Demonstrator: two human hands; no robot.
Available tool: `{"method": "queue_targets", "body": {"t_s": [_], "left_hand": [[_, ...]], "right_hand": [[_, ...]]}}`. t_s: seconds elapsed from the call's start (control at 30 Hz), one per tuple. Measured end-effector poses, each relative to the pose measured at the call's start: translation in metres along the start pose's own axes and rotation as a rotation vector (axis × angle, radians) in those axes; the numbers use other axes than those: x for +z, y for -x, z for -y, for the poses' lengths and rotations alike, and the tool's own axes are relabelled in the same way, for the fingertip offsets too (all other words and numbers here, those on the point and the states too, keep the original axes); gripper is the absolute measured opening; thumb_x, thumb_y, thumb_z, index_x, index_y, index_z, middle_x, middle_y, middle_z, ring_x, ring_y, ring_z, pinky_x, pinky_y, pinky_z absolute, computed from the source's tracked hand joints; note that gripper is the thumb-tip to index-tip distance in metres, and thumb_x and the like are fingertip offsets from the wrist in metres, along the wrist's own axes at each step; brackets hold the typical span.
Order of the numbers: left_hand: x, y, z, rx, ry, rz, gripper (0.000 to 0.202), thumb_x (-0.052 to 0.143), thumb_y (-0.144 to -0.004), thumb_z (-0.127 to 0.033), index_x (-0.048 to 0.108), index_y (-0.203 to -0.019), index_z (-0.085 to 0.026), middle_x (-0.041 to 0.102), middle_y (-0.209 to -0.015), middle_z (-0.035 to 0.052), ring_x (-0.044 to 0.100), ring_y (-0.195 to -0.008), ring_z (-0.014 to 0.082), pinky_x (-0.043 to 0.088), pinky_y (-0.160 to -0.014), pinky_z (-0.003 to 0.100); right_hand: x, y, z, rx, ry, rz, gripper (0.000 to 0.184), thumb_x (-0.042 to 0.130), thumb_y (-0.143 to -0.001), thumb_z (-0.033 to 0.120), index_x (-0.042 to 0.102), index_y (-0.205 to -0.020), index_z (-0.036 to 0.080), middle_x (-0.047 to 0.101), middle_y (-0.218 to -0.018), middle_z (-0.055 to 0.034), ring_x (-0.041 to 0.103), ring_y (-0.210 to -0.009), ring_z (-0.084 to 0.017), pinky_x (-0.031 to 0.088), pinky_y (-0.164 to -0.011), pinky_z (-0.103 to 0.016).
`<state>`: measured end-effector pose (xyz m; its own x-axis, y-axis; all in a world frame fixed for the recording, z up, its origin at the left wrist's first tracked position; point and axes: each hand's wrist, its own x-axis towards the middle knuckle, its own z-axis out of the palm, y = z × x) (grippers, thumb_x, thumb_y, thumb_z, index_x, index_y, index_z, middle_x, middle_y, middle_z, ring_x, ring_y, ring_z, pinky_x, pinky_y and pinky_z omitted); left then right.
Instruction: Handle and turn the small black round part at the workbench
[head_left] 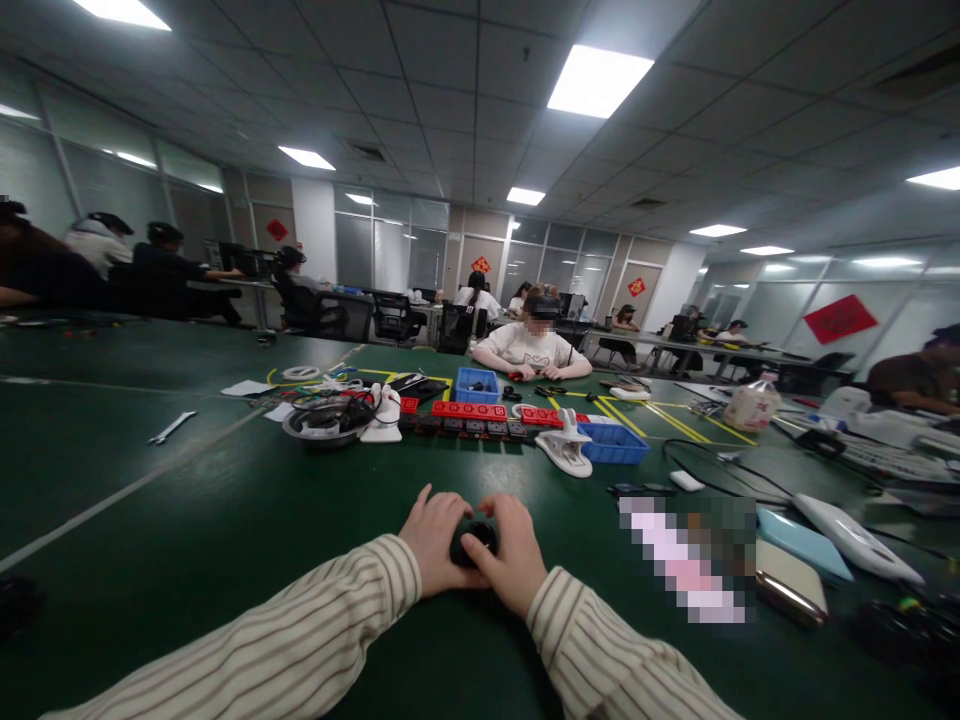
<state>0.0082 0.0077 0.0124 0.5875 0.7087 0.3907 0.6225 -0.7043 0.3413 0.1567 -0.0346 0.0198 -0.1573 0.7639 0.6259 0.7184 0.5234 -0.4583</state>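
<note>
Both of my hands close around a small round black object point(474, 541) low over the green table; its exact kind does not show. My left hand point(441, 540) wraps its left side, with the fingertips at its top edge. From the right, my right hand point(516, 548) grips it, the thumb lying across its front. Part of the object is covered by the fingers. Beyond the hands lies a row of red and black blocks point(480, 420), flanked by a white clip-like stand point(564, 448) and another white stand point(384, 415).
A metal bowl of cables point(326, 425) and a wrench point(172, 428) lie to the left. Blue bins point(613, 445) stand ahead. On the right are a cream phone-like case point(791, 580), a light-blue case point(802, 545) and black cables. A person point(532, 345) sits opposite.
</note>
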Motion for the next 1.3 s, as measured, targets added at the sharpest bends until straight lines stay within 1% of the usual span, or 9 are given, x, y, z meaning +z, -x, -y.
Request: {"method": "queue_targets", "body": {"t_s": [0.2, 0.33, 0.43, 0.53, 0.73, 0.9, 1.0, 1.13, 1.3], "left_hand": [[0.006, -0.004, 0.003, 0.028, 0.003, 0.054, 0.040, 0.067, -0.061, -0.041, 0.058, -0.091, -0.017, 0.057, -0.090, 0.0053, 0.054, -0.090, 0.0253, 0.024, -0.100, 0.052], [0.010, -0.007, 0.015, 0.086, 0.060, 0.108, 0.038, 0.072, -0.057, -0.037, 0.062, -0.089, -0.019, 0.058, -0.092, 0.0036, 0.054, -0.088, 0.0220, 0.042, -0.087, 0.036], [0.010, -0.010, 0.021, 0.135, 0.097, 0.149, 0.029, 0.073, -0.058, -0.036, 0.065, -0.082, -0.021, 0.059, -0.092, 0.0013, 0.055, -0.088, 0.0198, 0.044, -0.081, 0.029], [0.010, -0.010, 0.022, 0.148, 0.103, 0.159, 0.029, 0.072, -0.059, -0.039, 0.065, -0.081, -0.021, 0.059, -0.092, 0.0010, 0.054, -0.089, 0.0209, 0.043, -0.082, 0.030], [0.004, -0.004, 0.010, 0.063, 0.060, 0.081, 0.070, 0.074, -0.052, -0.051, 0.052, -0.109, -0.016, 0.055, -0.104, 0.0074, 0.051, -0.098, 0.0280, 0.031, -0.096, 0.049], [0.004, 0.001, 0.000, -0.018, 0.011, 0.026, 0.055, 0.069, -0.056, -0.054, 0.054, -0.094, -0.018, 0.054, -0.094, 0.0057, 0.051, -0.094, 0.0281, 0.019, -0.099, 0.058], [0.006, -0.001, 0.001, -0.003, 0.010, 0.053, 0.047, 0.069, -0.057, -0.051, 0.058, -0.088, -0.017, 0.055, -0.088, 0.0045, 0.053, -0.088, 0.0262, 0.024, -0.098, 0.055], [0.008, -0.005, 0.010, 0.060, 0.045, 0.096, 0.047, 0.072, -0.056, -0.047, 0.062, -0.092, -0.019, 0.056, -0.089, 0.0042, 0.053, -0.086, 0.0246, 0.036, -0.091, 0.045], [0.010, -0.009, 0.022, 0.137, 0.093, 0.152, 0.045, 0.074, -0.056, -0.044, 0.065, -0.093, -0.022, 0.058, -0.095, 0.0033, 0.054, -0.089, 0.0227, 0.043, -0.081, 0.033]], "right_hand": [[0.002, -0.002, 0.002, 0.002, 0.002, 0.020, 0.009, 0.057, -0.073, 0.024, 0.053, -0.077, 0.018, 0.053, -0.078, -0.0036, 0.046, -0.078, -0.020, 0.035, -0.073, -0.034], [-0.002, -0.002, 0.005, -0.092, -0.055, 0.061, 0.015, 0.050, -0.066, 0.013, 0.056, -0.079, 0.018, 0.058, -0.081, -0.0029, 0.048, -0.082, -0.019, 0.035, -0.078, -0.035], [-0.005, -0.002, 0.006, -0.166, -0.100, 0.091, 0.022, 0.043, -0.061, 0.009, 0.057, -0.074, 0.020, 0.062, -0.078, -0.0007, 0.049, -0.084, -0.019, 0.035, -0.081, -0.035], [-0.007, -0.002, 0.007, -0.203, -0.124, 0.098, 0.024, 0.040, -0.063, 0.008, 0.058, -0.073, 0.021, 0.064, -0.078, -0.0002, 0.050, -0.086, -0.019, 0.035, -0.084, -0.036], [-0.006, 0.000, 0.007, -0.125, -0.039, 0.042, 0.023, 0.048, -0.078, 0.026, 0.053, -0.099, 0.019, 0.058, -0.097, -0.0049, 0.049, -0.093, -0.021, 0.035, -0.086, -0.037], [0.001, 0.000, 0.000, -0.004, 0.043, -0.007, 0.021, 0.054, -0.079, 0.036, 0.052, -0.087, 0.017, 0.053, -0.084, -0.0056, 0.047, -0.080, -0.021, 0.038, -0.073, -0.035], [0.002, -0.001, 0.000, 0.015, 0.056, 0.013, 0.016, 0.057, -0.077, 0.033, 0.053, -0.076, 0.018, 0.052, -0.078, -0.0035, 0.046, -0.077, -0.020, 0.037, -0.070, -0.033], [-0.001, -0.002, 0.003, -0.022, 0.022, 0.048, 0.007, 0.059, -0.074, 0.022, 0.059, -0.080, 0.018, 0.054, -0.080, -0.0034, 0.047, -0.080, -0.020, 0.037, -0.074, -0.034], [-0.005, -0.002, 0.007, -0.123, -0.048, 0.089, 0.023, 0.049, -0.068, 0.009, 0.063, -0.083, 0.020, 0.060, -0.083, -0.0022, 0.050, -0.085, -0.019, 0.037, -0.080, -0.035]]}}
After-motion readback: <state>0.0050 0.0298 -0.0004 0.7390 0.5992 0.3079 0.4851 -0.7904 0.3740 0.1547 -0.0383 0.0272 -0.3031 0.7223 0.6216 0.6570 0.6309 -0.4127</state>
